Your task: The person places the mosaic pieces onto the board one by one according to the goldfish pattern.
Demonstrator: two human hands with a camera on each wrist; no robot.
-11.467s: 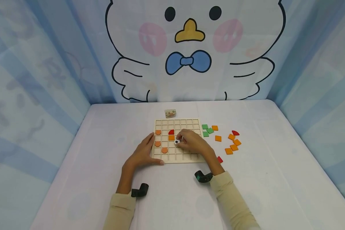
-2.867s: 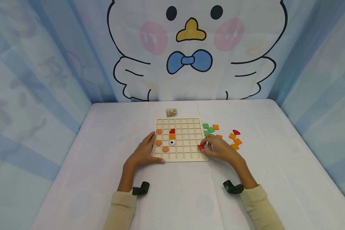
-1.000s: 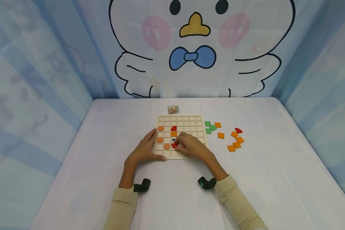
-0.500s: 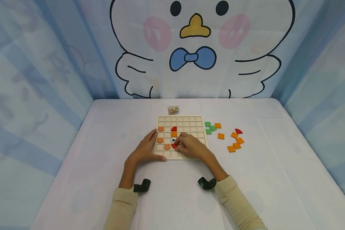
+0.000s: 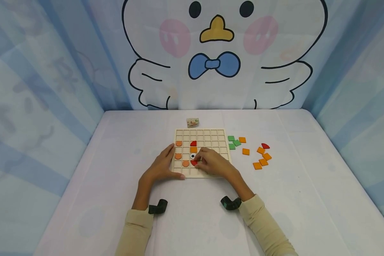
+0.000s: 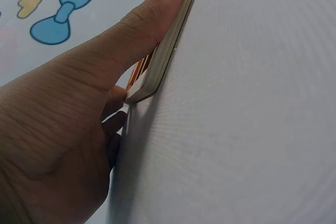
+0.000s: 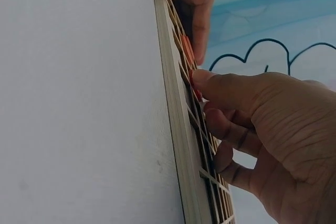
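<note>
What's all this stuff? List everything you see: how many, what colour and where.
Curtain: three sides, blue and white, behind and beside the table
Table: 1, white, underneath
Grid board: 1, pale wood, on the table
Patterned card: 1, mixed colours, behind the board
Discs: 3, orange, on the board
Eye piece: 1, white and black, on the board
Orange squares: 7, orange, 1 on the board, 6 to its right
Green squares: 3, green, right of the board
Curved pieces: 3, red, 2 on the board, 1 to its right
Wrist cameras: 2, black, at the wrists
Sleeves: 2, beige, on the arms
Left hand: 1, bare, at the board's near-left corner
Right hand: 1, bare, pinching a curved piece
</note>
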